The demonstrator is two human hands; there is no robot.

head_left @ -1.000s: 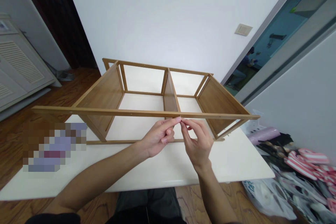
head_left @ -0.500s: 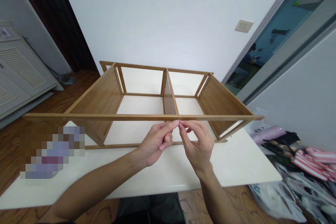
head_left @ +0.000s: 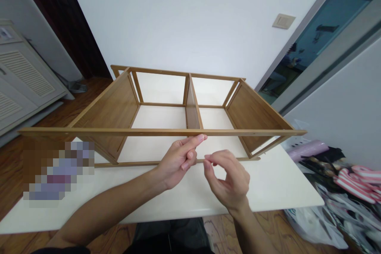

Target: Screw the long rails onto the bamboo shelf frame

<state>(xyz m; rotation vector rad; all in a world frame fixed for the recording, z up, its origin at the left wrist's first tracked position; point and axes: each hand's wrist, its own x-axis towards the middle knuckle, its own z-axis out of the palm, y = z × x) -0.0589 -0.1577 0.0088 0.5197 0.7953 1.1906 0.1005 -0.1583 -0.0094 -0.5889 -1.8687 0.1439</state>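
A wooden shelf frame (head_left: pixel 160 131) lies on its side, with a middle board (head_left: pixel 193 107) and two end panels. My left hand (head_left: pixel 180 158) is under the near rail where the middle board meets it. Its index finger reaches up to the rail's underside, while the other fingers are curled; whatever they may hold is hidden. Lower and to the right, apart from the rail, is my right hand (head_left: pixel 229 176). Thumb and index fingertips come together in a pinch, and I cannot make out anything between them.
The frame rests on a white table (head_left: pixel 166 210) against a white wall. A blurred-out patch (head_left: pixel 56 178) covers something at the table's left. Bags and striped cloth (head_left: pixel 357 182) are piled at the right. A person (head_left: pixel 279 75) is visible through the doorway.
My right hand has drawn away from the rail, down and to the right, its fingertips still pinched. My left index finger has stayed at the rail. The view has shifted slightly.
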